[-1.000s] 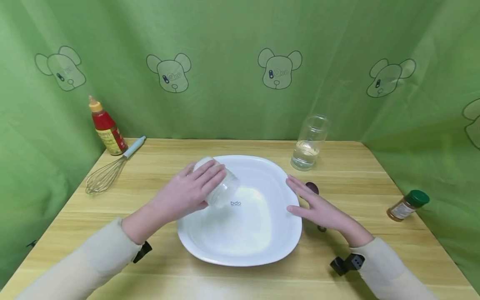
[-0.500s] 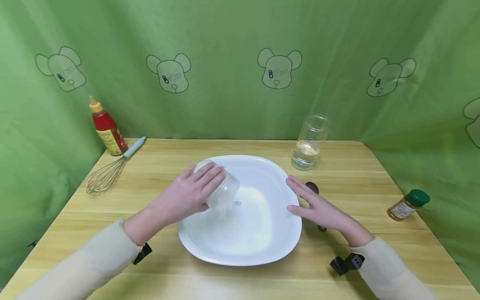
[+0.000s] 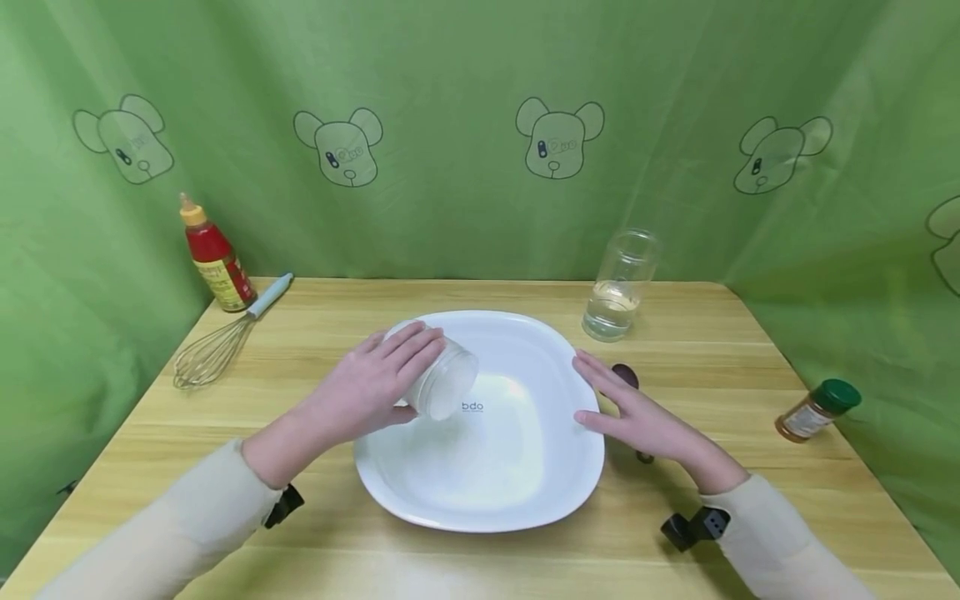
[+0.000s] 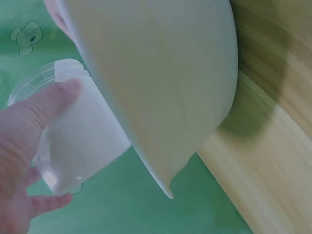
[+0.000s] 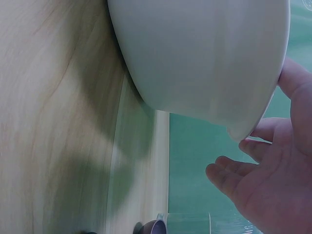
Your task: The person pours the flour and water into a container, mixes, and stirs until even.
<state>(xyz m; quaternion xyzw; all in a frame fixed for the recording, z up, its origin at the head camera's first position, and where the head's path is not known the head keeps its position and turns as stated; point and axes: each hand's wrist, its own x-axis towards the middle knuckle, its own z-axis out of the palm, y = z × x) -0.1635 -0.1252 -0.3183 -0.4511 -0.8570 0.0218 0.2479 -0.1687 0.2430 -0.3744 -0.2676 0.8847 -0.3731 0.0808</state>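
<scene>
In the head view my left hand (image 3: pixel 375 379) grips a clear glass jar (image 3: pixel 452 377) from above, tipped with its mouth down toward the inside of a wide white basin (image 3: pixel 517 475). White contents show through the jar's wall in the left wrist view, where the thumb (image 4: pixel 53 97) presses along its side. A dull patch lies on the basin floor beneath the mouth. My right hand (image 3: pixel 637 417) rests on the basin's right rim, fingers extended. The right wrist view shows its fingertips (image 5: pixel 248 144) right at the rim, other fingers free of it.
A glass (image 3: pixel 611 312) of clear liquid stands behind right. A dark spoon-like utensil (image 3: pixel 625 375) lies partly under my right hand. A green-capped spice jar (image 3: pixel 813 410) is far right. At left are a red sauce bottle (image 3: pixel 213 254) and a whisk (image 3: pixel 217 350).
The jar in my left hand, blurred half a second ago with pale matter below its mouth, now shows its mouth end clearly. My right hand has stayed on the rim.
</scene>
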